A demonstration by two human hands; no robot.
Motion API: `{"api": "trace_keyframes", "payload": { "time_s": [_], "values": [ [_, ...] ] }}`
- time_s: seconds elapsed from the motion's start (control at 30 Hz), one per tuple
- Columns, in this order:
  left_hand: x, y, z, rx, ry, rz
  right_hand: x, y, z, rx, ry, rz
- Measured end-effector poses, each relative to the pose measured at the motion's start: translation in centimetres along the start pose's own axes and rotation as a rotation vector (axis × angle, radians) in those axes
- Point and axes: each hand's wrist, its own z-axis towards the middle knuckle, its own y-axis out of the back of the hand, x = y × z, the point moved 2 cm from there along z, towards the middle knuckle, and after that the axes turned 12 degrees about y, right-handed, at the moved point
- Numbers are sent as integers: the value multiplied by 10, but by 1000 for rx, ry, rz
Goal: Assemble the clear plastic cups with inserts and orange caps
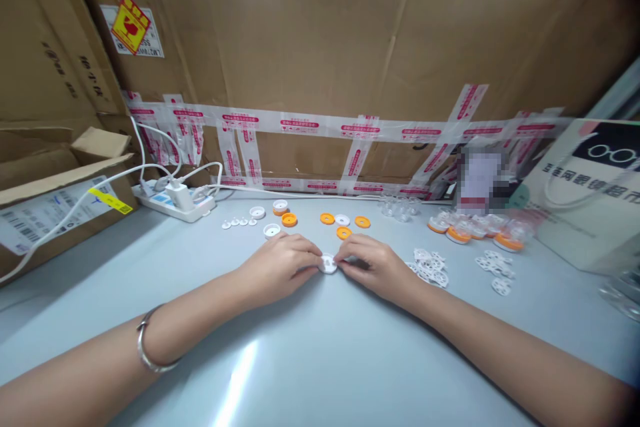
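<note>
Between my two hands a small white plastic disc point(328, 264) is held by its edges, just above or on the table. My left hand point(283, 263) pinches its left side with thumb and fingers. On the right side, my right hand point(377, 265) grips it the same way. Beyond the hands lie orange rings point(343, 233) and a white ring point(342, 220). Left of these are white round caps point(257, 213), an orange cap point(289, 219) and a row of small white pegged pieces point(243, 221). Flat white cut-out pieces point(430, 267) are heaped beside my right wrist.
Clear plastic domes point(400, 207) stand at the back; assembled orange-based ones point(459, 234) sit further right. A power strip point(187, 207) with white cables lies back left, next to an open carton point(60, 200). A large cardboard box point(300, 33) walls off the back. A printed bag point(590, 200) stands right.
</note>
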Motion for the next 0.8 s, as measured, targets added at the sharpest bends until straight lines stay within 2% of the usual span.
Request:
{"api": "trace_keyframes", "payload": {
  "time_s": [0.47,0.67,0.8],
  "values": [
    [1,-4,-1,10,-2,61,3,0,1,32,55,-22],
    [1,-3,-2,23,1,66,2,1,1,67,20,13],
    [0,-3,-2,31,3,56,1,3,2,11,-50,88]
  ]
}}
